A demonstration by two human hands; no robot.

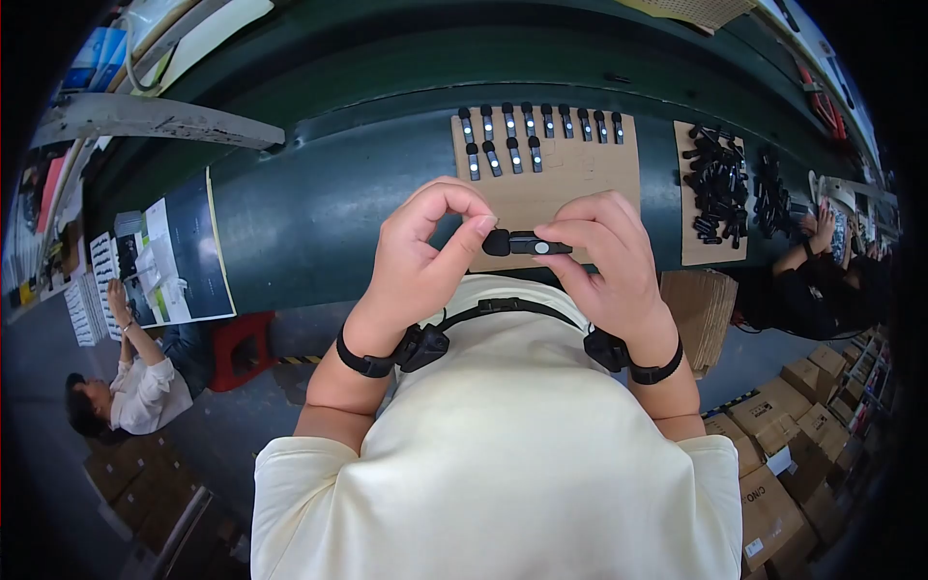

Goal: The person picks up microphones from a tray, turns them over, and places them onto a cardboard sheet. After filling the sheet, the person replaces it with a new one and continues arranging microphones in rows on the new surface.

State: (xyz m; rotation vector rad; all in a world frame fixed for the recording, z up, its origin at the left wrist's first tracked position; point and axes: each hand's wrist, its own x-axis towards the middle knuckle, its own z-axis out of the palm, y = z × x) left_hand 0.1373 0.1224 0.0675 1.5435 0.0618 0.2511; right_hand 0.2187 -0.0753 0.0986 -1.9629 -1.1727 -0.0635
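A small black clip-on microphone with a pale round spot on its body lies level in front of my chest. My right hand pinches its body between thumb and fingers. At the other end sits a rounded black foam cap, gripped by the thumb and fingertips of my left hand. Just beyond my hands, a cardboard sheet carries two rows of similar capped microphones, laid side by side with their caps pointing away from me.
To the right, a second cardboard piece bears a heap of black parts; another black pile lies beside it. Co-workers sit at the green bench on both sides. A grey metal bar crosses the left. Cartons stand at lower right.
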